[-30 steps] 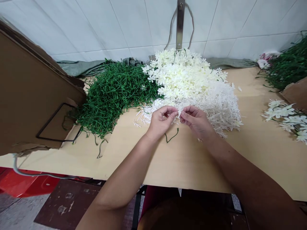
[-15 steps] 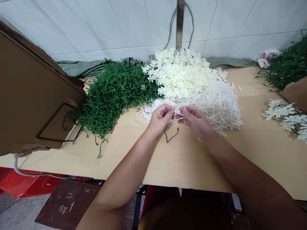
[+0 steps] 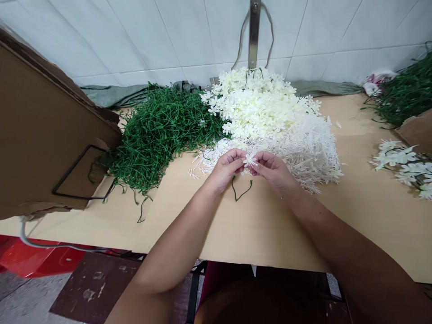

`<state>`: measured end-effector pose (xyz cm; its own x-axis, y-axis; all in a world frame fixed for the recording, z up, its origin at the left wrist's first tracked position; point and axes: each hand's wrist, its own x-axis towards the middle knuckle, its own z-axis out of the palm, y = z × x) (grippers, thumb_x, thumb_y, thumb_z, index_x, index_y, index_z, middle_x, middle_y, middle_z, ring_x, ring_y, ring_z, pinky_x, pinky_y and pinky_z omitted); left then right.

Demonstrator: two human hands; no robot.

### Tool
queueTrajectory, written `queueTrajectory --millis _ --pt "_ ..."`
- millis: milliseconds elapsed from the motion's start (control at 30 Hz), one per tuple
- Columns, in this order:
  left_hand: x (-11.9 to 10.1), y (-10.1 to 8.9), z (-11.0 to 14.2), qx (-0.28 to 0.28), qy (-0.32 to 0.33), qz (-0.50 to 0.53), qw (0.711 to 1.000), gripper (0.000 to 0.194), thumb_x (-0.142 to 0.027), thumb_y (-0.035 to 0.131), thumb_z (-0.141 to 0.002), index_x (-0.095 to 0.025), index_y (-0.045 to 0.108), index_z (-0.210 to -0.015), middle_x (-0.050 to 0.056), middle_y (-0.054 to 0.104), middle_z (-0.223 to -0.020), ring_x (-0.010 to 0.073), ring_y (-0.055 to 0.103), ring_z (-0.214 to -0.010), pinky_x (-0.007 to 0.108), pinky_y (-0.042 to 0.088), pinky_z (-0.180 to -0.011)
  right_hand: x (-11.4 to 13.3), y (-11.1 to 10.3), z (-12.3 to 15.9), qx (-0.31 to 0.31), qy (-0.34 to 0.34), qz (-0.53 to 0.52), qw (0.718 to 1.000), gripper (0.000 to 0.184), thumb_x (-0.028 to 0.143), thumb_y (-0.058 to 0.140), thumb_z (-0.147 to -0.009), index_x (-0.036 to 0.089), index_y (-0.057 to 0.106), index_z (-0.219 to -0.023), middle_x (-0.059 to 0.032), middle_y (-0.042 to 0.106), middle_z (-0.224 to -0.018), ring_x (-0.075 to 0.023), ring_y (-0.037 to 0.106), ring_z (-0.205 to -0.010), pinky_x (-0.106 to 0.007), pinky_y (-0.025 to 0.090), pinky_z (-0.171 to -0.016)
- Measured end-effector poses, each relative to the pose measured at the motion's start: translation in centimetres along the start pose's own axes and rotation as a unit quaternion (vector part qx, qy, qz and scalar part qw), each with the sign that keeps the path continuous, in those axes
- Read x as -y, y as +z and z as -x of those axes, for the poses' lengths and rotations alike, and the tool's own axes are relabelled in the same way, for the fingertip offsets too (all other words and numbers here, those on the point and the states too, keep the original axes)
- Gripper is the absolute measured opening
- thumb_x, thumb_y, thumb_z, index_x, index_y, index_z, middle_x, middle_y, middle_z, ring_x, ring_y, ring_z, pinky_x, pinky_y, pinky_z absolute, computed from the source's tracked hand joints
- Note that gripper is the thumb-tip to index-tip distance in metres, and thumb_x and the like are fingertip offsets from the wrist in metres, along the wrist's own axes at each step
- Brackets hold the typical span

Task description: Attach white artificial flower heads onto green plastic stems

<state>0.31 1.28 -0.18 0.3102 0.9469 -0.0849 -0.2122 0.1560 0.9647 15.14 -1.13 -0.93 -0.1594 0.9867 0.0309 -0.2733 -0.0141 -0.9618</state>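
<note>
Together, the left hand (image 3: 225, 170) and the right hand (image 3: 274, 172) pinch 1 small white flower (image 3: 250, 160) over the table (image 3: 256, 234), near 1 bent green stem (image 3: 236, 200).

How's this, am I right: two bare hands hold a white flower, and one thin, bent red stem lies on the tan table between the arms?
Not red: the head view shows a thin, bent green stem on the tan table. The left hand and right hand hold the white flower.

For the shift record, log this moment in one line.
Left hand: pinching white flower | Right hand: pinching same one | Table: bent green stem | Beyond hands: blossom heap
</note>
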Motion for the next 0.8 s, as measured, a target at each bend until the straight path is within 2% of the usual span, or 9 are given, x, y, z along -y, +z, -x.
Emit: queueTrajectory --millis 167,433,533,700,800 --pt "0.23 0.07 -0.10 0.012 -0.011 0.032 0.999 0.028 -0.031 0.075 -0.057 -0.015 0.057 -0.071 -0.003 0.056 -0.057 0.0052 0.045 -0.050 0.019 0.032 -0.051 0.25 -0.05 0.17 0.037 -0.031 -0.001 0.999 0.033 0.044 0.079 -0.064 0.020 0.057 -0.067 0.0041 0.056 -0.061 -0.0084 0.051 -0.060 -0.026 0.042 -0.063" --pt "-0.09 0.00 0.11 0.025 -0.020 0.030 0.999 0.029 -0.031 0.076 -0.057 -0.014 0.058 -0.073 -0.002 0.058 -0.059 0.0057 0.049 -0.052 0.019 0.035 -0.052 0.21 -0.34 0.36 0.054 -0.027 -0.019 0.998 0.031 0.044 0.077 -0.067 0.021 0.056 -0.069 0.0036 0.058 -0.063 -0.0094 0.053 -0.064 -0.027 0.045 -0.066" --pt "0.05 0.05 0.05 0.020 -0.026 0.037 0.999 0.026 -0.030 0.073 -0.059 -0.015 0.057 -0.072 -0.003 0.058 -0.058 0.0053 0.048 -0.051 0.018 0.034 -0.051 0.25 -0.16 0.38 0.046 -0.024 0.006 0.999 0.033 0.044 0.077 -0.067 0.021 0.055 -0.072 0.0030 0.058 -0.066 -0.0101 0.055 -0.065 -0.028 0.047 -0.067" --pt "0.34 0.17 -0.07 -0.004 -0.033 0.008 0.999 0.018 -0.025 0.068 -0.062 -0.015 0.055 -0.070 -0.004 0.056 -0.059 0.0045 0.046 -0.051 0.018 0.033 -0.051 -0.14 0.27 0.20 0.025 -0.032 0.045 0.998 0.045 0.044 0.084 -0.054 0.022 0.051 -0.076 0.0031 0.059 -0.074 -0.0117 0.057 -0.067 -0.030 0.049 -0.068" --pt "0.39 0.32 -0.04 -0.001 -0.025 -0.020 1.000 0.014 -0.023 0.065 -0.066 -0.015 0.054 -0.071 -0.005 0.052 -0.055 0.0046 0.045 -0.052 0.018 0.033 -0.052 -0.59 0.23 0.05 -0.020 -0.065 0.089 0.994 0.043 0.049 0.080 -0.058 0.021 0.052 -0.073 0.0037 0.055 -0.067 -0.0108 0.053 -0.063 -0.028 0.046 -0.061"
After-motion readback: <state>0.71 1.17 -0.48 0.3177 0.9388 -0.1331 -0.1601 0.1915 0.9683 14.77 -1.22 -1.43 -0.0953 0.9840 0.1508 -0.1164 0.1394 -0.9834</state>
